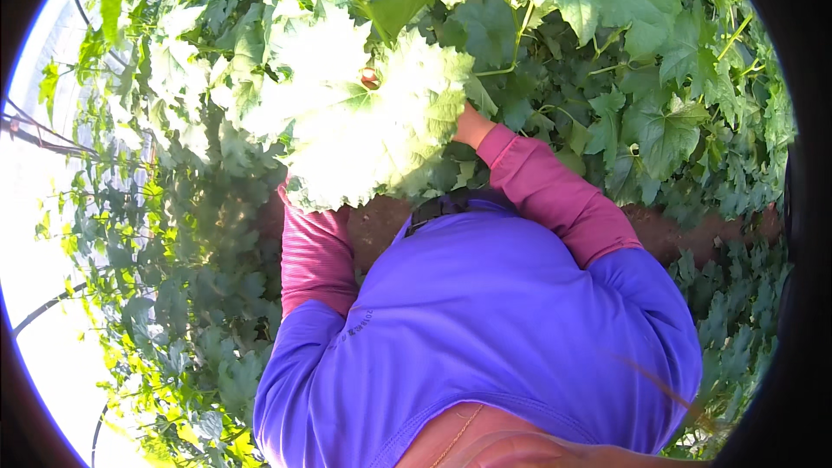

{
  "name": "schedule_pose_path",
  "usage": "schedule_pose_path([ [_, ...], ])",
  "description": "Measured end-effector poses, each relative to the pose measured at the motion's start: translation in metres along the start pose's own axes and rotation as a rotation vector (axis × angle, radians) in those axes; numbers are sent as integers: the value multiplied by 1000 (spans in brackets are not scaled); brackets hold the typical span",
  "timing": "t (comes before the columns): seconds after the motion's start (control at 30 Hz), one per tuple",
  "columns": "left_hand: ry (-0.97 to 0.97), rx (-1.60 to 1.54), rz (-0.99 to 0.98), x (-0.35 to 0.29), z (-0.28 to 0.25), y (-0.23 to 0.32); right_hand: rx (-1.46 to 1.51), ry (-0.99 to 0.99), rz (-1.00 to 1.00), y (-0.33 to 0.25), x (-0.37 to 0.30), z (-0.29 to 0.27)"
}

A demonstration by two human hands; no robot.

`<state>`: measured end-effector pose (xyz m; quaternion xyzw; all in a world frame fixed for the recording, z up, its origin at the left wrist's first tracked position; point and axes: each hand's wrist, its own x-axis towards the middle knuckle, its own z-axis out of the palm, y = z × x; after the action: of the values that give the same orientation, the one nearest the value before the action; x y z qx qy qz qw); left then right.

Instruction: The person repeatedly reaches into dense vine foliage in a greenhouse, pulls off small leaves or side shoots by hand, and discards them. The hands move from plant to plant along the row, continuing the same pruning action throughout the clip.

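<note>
A large, sunlit leaf (381,147) with toothed edges spreads in front of me, so bright that much of it is washed out. My right hand (471,126) reaches in at its right edge; only the wrist and back of the hand show, and the fingers are hidden behind foliage. The left forearm, in a striped pink sleeve (316,251), goes up under the leaf's lower left side, which covers my left hand. What either hand holds cannot be seen. A small reddish spot (370,78) shows near the leaf's middle; I cannot tell what it is.
Dense climbing vines (667,121) with broad leaves and thin stems surround me on both sides. Brown soil (373,230) shows between the plants. Dark curved tubes or wires (48,303) cross the bright pale sheeting at the far left.
</note>
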<state>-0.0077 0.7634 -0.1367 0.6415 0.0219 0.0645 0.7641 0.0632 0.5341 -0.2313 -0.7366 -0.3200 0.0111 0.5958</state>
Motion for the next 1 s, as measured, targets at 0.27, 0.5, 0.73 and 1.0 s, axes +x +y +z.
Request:
schedule_pose_path([
  [0.27,-75,95,-15,5,7,14,-598,-7,-243,100,-17,9],
  [0.5,-78,111,-37,2,-1,13,26,-39,154,-89,-17,-18],
  [0.73,-141,130,-51,12,4,9,40,-74,257,-82,-19,-21],
  [1.0,-183,155,-65,16,-4,6,84,44,111,-75,-16,-12],
])
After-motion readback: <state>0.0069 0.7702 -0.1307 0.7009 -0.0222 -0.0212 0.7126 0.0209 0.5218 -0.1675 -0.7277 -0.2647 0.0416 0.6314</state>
